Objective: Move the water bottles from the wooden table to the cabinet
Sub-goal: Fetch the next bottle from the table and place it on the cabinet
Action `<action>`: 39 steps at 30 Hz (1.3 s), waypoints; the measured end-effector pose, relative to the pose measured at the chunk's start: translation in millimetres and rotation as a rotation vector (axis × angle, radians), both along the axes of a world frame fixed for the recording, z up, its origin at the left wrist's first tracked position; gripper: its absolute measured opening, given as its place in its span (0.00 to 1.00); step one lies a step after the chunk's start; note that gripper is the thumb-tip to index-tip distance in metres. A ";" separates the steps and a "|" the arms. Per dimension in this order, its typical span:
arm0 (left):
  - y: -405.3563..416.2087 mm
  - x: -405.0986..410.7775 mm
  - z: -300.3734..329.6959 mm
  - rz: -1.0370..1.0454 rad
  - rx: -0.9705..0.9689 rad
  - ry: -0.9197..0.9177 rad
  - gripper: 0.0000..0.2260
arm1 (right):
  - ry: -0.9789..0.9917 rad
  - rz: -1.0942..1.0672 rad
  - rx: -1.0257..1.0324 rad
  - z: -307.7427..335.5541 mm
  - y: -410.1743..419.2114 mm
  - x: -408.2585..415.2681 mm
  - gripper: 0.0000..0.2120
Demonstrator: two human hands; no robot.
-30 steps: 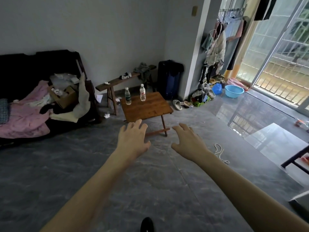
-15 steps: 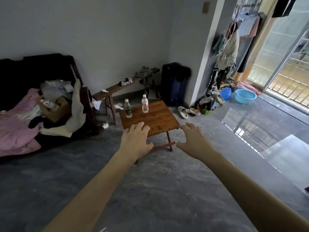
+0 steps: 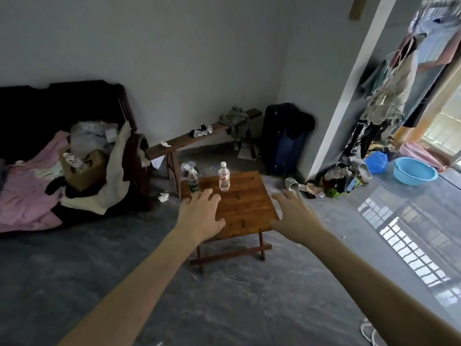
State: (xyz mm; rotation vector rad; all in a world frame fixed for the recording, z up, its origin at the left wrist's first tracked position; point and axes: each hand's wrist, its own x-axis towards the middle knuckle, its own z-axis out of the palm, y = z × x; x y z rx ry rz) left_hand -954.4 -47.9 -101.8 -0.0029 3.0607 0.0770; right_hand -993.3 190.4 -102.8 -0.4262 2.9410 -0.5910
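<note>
Wooden table (image 3: 247, 203) stands ahead of both outstretched hands, and the two water bottles are upright on its far side, just beyond the fingertips of the left hand (image 3: 200, 216). The green-label bottle (image 3: 193, 181) sits at the far left corner, directly past the left fingers; the red-label bottle (image 3: 224, 176) stands a little to its right, between the lines of the two hands but nearer the left. The right hand (image 3: 295, 217) reaches out over the table's right edge, well apart from either bottle.

Both hands are spread with fingers straight and relaxed, palms down, and neither holds anything. Neither touches a bottle.

Judging by their look, these are small clear plastic bottles, capped, and light enough for one hand each. How full they are cannot be made out, so weight is uncertain. Thin plastic of this kind tends to dent under a hard squeeze and can be slick over the label, so the sensible hold is around the middle of the body, fingers and thumb wrapped at label height, rather than by the cap. Standing tall on a narrow base, either could tip if nudged from the side on the reach.

No cabinet shows in this view.
</note>
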 end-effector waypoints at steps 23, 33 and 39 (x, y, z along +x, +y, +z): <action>-72.4 -313.4 -71.6 0.112 0.049 -0.206 0.27 | -0.227 0.114 -0.015 -73.4 -85.7 -349.0 0.26; -98.0 -430.3 -148.2 0.105 0.075 -0.338 0.29 | -0.398 0.131 0.032 -154.0 -125.9 -460.0 0.23; -103.9 -472.3 -225.6 0.219 0.150 -0.422 0.27 | -0.453 0.118 0.041 -244.7 -140.6 -512.5 0.25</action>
